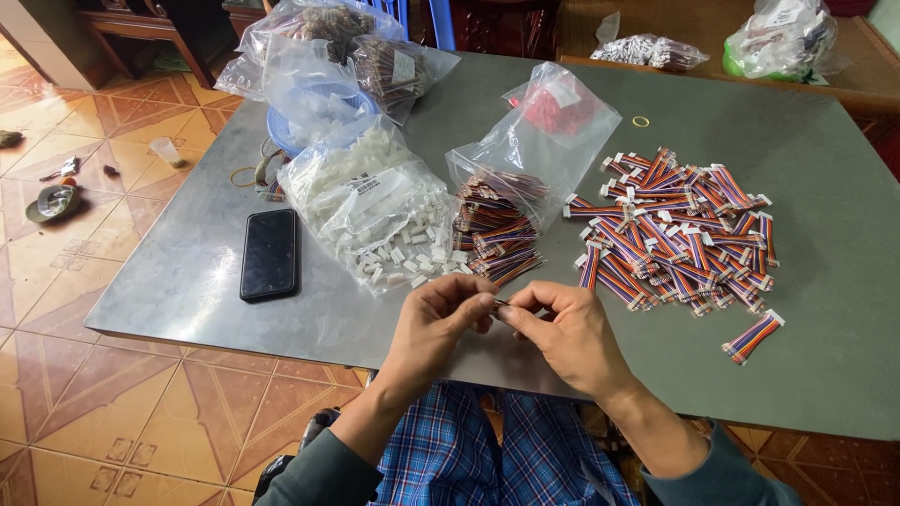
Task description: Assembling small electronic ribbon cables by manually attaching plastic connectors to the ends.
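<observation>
My left hand [439, 320] and my right hand [561, 330] meet above the table's near edge, fingertips pinched together on a small dark wire piece [501, 303]; what exactly it is stays mostly hidden by my fingers. Just beyond my hands lies a bundle of multicoloured ribbon wires [495, 236] spilling from a clear bag [525, 159]. Left of it, white plastic connectors [405, 260] pour out of another clear bag [361, 192]. To the right sits a heap of ribbon cables with white connectors fitted [677, 230], and one lies apart [752, 337].
A black phone [270, 253] lies face up on the grey metal table [187, 281]. More clear bags of parts [328, 56] stand at the back left, others on a wooden surface [778, 37] behind. A yellow rubber band [640, 121] lies near the far edge. Tiled floor is at left.
</observation>
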